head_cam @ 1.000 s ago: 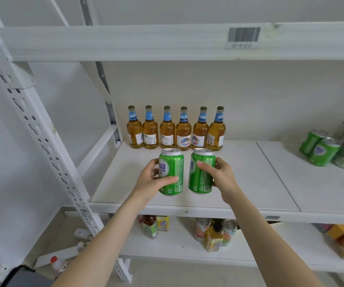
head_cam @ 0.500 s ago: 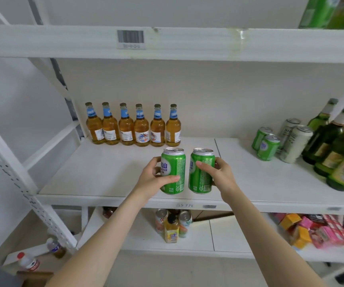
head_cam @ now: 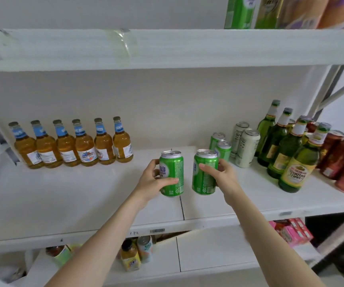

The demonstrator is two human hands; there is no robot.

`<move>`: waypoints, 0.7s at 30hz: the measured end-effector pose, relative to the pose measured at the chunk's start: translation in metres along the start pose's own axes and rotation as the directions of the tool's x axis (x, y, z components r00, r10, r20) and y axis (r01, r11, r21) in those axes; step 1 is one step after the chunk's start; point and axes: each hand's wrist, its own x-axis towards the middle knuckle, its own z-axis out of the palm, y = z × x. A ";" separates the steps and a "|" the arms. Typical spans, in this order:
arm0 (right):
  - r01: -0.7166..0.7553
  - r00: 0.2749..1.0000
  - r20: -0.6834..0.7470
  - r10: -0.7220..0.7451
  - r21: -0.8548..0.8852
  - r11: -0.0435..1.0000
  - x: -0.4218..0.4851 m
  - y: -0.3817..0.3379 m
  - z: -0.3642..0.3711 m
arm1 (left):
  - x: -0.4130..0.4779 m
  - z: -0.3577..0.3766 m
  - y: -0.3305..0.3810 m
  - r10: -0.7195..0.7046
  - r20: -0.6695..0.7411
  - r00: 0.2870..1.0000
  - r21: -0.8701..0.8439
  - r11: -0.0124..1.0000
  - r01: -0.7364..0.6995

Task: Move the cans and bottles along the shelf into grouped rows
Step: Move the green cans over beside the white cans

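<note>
On the shelf (head_cam: 84, 199), mid-span, my left grip (head_cam: 156, 179) curls round one can (head_cam: 172, 172), my right grip (head_cam: 222, 176) round a second can (head_cam: 205, 172). Both have moved right since a second ago, away from the amber bottles (head_cam: 73, 143), nearing two matching cans (head_cam: 222, 149); grouping looks close.

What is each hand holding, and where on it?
Left hand grips the left green can around its side; right hand grips the right green can likewise.

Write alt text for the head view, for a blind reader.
Two hands hold upright green metal cans at a white shelf: left hand on the left can, right hand on the right can. Six amber glass bottles stand back left; mixed cans and green glass bottles crowd the right.
</note>
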 end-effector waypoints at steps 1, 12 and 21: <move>0.001 1.000 -0.008 -0.001 -0.002 1.000 0.005 0.000 -0.012 | 0.006 0.013 0.001 -0.002 0.005 1.000 0.001 1.000 0.002; -0.011 0.997 0.082 0.013 -0.021 1.000 0.053 0.011 -0.129 | 0.041 0.140 -0.011 -0.034 -0.067 0.997 -0.050 0.998 0.031; 0.007 0.992 0.126 -0.003 -0.029 1.000 0.100 0.049 -0.149 | 0.063 0.172 -0.041 -0.068 -0.135 0.988 -0.017 0.998 0.066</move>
